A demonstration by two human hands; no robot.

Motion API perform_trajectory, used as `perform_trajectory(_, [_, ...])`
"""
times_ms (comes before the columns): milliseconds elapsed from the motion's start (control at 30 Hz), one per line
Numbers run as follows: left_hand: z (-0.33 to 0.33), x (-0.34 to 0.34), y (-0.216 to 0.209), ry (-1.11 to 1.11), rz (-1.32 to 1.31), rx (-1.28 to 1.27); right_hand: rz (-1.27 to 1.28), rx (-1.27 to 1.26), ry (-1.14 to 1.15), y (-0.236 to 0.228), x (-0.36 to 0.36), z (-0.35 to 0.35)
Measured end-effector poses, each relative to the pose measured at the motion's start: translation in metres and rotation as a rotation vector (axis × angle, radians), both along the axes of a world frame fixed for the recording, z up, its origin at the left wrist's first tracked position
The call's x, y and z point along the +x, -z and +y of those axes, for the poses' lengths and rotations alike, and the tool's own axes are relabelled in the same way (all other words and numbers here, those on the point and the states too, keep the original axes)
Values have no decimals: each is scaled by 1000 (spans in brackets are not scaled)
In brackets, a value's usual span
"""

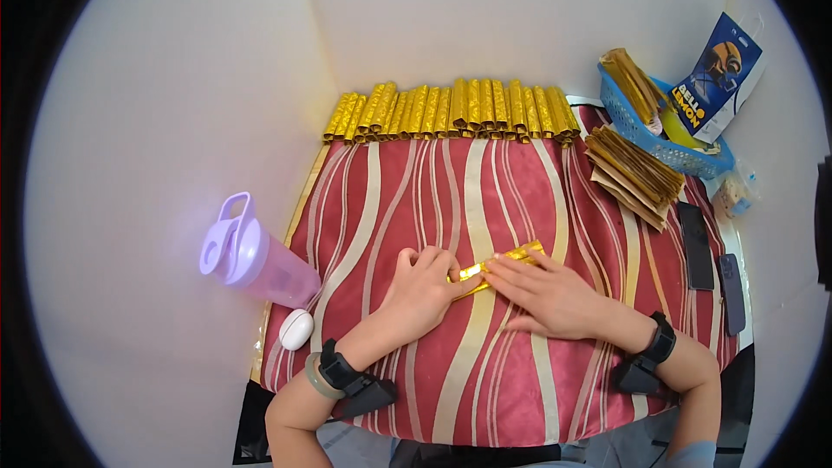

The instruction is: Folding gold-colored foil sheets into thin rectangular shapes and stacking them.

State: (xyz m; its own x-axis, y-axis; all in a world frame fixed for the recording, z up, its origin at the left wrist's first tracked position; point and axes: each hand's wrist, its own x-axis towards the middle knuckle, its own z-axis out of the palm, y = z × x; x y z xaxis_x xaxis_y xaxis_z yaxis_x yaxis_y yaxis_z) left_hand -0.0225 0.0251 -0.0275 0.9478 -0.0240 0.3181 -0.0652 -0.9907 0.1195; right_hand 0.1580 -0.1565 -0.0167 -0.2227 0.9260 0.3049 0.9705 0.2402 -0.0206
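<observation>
A shiny gold paper roll (471, 272) lies slantwise on the red striped cloth (433, 199), in the middle in front of me. My left hand (421, 288) has its fingers curled around the roll's left end, the index finger lying along it. Flat over the right half rests my right hand (555, 296), its fingers stretched out and pressing on the paper. Part of the roll is hidden under both hands. Many finished-looking gold rolls (446, 111) are stacked in a long row along the far edge of the cloth.
Far right, a stack of gold paper sheets (637, 169) lies beside a blue basket (667, 149) holding more paper and a printed blue bag (716, 78). Two phones (696, 245) rest at the right edge. A purple bottle (269, 260) and a white oval case (296, 329) are at left.
</observation>
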Motion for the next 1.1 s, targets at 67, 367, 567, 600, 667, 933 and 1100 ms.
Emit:
perform_trajectory(67, [0, 1, -1, 1, -9, 28, 115, -202, -30, 4, -2, -3])
perform_trajectory(367, [3, -2, -2, -31, -14, -62, 94, -309, 84, 0, 30, -21])
perform_trajectory(567, [7, -5, -4, -34, -33, -157, 71, -251, 91, -2, 29, -20])
perform_trajectory(600, [6, -5, -4, -33, -33, -163, 65, -249, 92, -3, 30, -20])
perform_trajectory(667, [3, -5, -4, -39, -42, -164, 20, -195, 90, 1, 33, -17])
perform_trajectory(933, [-6, -6, -7, -9, -68, -46, -47, -103, 70, -2, 25, -14])
perform_trajectory(1100, [-7, -4, -3, 34, -131, 49, -14, -143, 70, -3, 28, -15])
